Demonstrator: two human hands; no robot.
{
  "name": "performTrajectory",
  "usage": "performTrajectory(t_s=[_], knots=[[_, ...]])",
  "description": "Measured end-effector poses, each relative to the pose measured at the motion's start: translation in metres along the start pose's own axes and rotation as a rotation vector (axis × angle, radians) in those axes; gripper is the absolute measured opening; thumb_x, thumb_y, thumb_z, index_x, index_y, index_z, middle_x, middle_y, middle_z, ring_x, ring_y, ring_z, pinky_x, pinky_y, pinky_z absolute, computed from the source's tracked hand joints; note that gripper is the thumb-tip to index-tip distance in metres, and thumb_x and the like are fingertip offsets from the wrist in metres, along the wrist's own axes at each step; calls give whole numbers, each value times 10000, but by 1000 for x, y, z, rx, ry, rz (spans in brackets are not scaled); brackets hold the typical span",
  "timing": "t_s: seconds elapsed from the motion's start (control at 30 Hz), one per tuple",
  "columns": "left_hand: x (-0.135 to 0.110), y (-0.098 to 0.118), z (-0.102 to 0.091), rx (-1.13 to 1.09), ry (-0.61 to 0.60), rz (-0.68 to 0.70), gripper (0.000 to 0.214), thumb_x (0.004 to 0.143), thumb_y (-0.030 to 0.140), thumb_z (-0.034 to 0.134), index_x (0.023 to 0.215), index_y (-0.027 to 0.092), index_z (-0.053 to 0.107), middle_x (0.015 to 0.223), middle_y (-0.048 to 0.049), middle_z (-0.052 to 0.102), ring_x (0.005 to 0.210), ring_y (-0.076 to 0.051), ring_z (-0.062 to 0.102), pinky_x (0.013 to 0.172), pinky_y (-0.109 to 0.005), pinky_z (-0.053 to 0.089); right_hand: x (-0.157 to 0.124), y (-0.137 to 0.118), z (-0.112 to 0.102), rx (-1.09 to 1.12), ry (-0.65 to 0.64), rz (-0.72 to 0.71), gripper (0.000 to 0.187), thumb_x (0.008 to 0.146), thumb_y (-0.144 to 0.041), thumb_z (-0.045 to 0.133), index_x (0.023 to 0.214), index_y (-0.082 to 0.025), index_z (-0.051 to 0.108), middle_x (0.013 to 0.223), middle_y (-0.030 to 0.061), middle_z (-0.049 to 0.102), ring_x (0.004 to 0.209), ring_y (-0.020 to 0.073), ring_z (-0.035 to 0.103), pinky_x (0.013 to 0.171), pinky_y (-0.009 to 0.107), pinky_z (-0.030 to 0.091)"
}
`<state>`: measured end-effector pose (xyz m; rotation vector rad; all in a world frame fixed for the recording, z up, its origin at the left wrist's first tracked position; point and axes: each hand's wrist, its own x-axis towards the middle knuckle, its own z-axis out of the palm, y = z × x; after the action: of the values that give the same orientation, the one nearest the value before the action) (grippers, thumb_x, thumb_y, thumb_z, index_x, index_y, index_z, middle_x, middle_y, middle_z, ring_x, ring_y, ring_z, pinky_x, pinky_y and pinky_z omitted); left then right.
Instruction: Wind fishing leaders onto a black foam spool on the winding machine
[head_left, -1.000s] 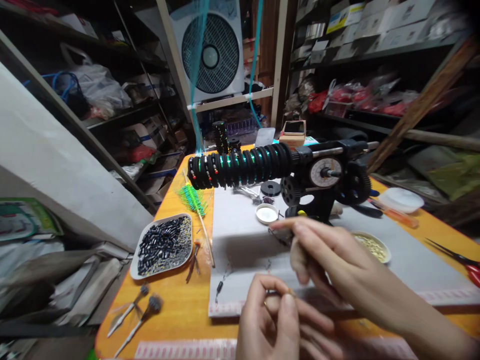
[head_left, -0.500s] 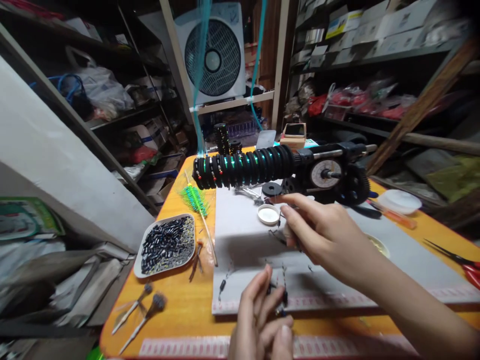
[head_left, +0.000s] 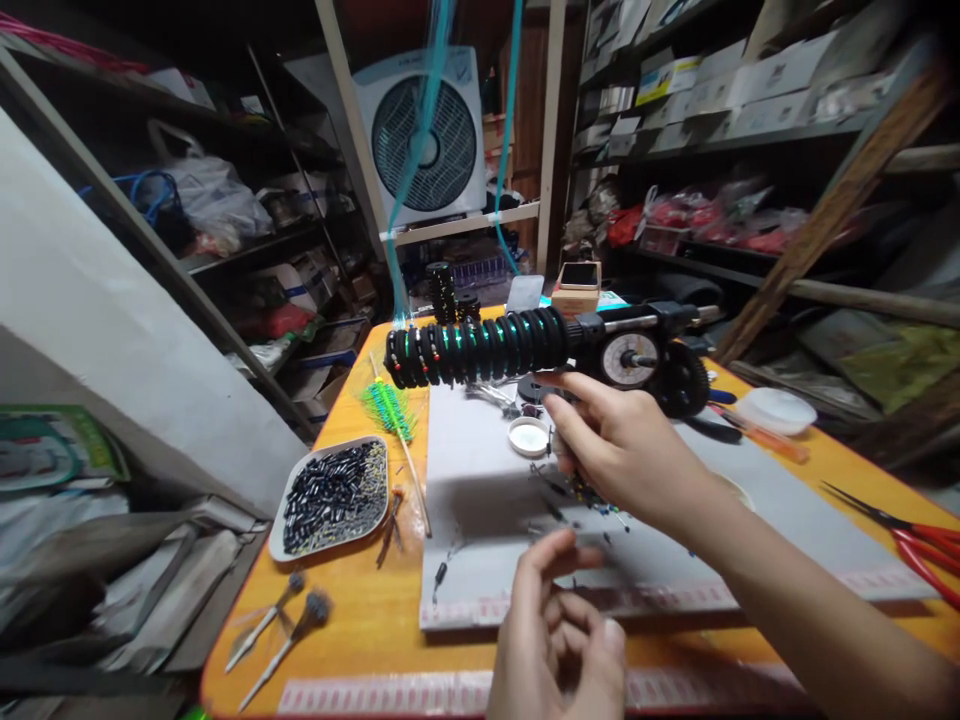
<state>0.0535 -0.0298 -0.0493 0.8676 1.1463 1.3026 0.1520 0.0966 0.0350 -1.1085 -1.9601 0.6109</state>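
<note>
My right hand [head_left: 626,435] hovers over the grey board [head_left: 480,480], its fingertips pinched around a small dark piece on a thin line [head_left: 550,440]. Closer to me, my left hand [head_left: 559,630] has its fingers curled but apart, with nothing visible in it; its fingertips are blurred. Small dark pieces with thin wire-like ends [head_left: 440,574] lie on the board, and a cluster of little coloured-tip parts [head_left: 592,492] is partly under my right hand. Beyond the fingers a white round lid [head_left: 529,437] sits near a black spool [head_left: 534,387].
A black ringed roller [head_left: 480,345] on a geared mount spans the board. To the left are a tray of dark cylinders [head_left: 334,495], a green bristly stick [head_left: 390,410] and two brushes [head_left: 304,630]. Red-handled scissors [head_left: 919,550] lie right. A box fan [head_left: 424,140] stands behind.
My left hand has shifted right, and the dark pieces seen by its fingers before no longer show there. My right hand has moved slightly left, still pinching. The camera view has shifted a little.
</note>
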Motion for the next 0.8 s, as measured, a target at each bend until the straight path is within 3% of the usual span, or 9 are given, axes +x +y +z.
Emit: performTrajectory(t_s=[0.17, 0.27, 0.37, 0.47, 0.63, 0.73, 0.8], knots=[[4, 7, 7, 93, -76, -80, 613, 828, 494, 666, 1331, 182, 506, 1133, -145, 659, 792, -172, 580, 669, -282, 446, 4, 1, 3, -75, 74, -45, 191, 918, -252, 505, 777, -179, 612, 504, -18, 568, 432, 109, 469, 485, 248, 329], [7, 3, 6, 135, -29, -46, 662, 841, 461, 661, 1422, 217, 457, 1252, -148, 611, 904, -210, 600, 826, -336, 475, -5, -6, -7, -60, 103, -40, 208, 933, -301, 528, 797, -182, 631, 538, -20, 582, 460, 98, 478, 483, 230, 339], [8, -4, 4, 135, 64, 0, 714, 860, 462, 640, 1480, 218, 382, 1404, -174, 494, 889, -197, 610, 924, -379, 461, -16, -14, -22, 75, 28, 18, 282, 956, -406, 525, 803, -192, 627, 535, -35, 580, 406, 68, 440, 413, 191, 334], [8, -3, 4, 148, 99, 42, 682, 887, 461, 609, 1482, 227, 374, 1358, -166, 521, 803, -169, 599, 891, -375, 481, -26, -18, -36, 346, -119, 176, 375, 915, -561, 569, 832, -199, 626, 547, -41, 581, 359, 39, 383, 334, 146, 283], [13, 21, 11, 331, 42, 280, 446, 911, 383, 604, 1332, 246, 546, 1249, -117, 591, 941, -224, 561, 840, -355, 459, -40, -19, -50, 645, -306, 375, 439, 854, -643, 614, 872, -206, 645, 517, -47, 542, 323, 16, 314, 302, 119, 185], [14, 24, 16, 426, -109, 372, 230, 970, 352, 508, 1097, 216, 644, 1067, -87, 629, 987, -236, 533, 864, -361, 407, -48, -16, -52, 780, -400, 426, 410, 876, -609, 610, 835, -201, 629, 500, -40, 545, 325, 26, 341, 318, 127, 201], [10, 17, 18, 450, -165, 378, 307, 1001, 378, 428, 891, 196, 649, 911, -72, 615, 924, -229, 543, 826, -354, 397, -51, -13, -49, 919, -446, 457, 385, 901, -559, 604, 781, -194, 595, 499, -39, 551, 311, 19, 311, 304, 120, 179]])
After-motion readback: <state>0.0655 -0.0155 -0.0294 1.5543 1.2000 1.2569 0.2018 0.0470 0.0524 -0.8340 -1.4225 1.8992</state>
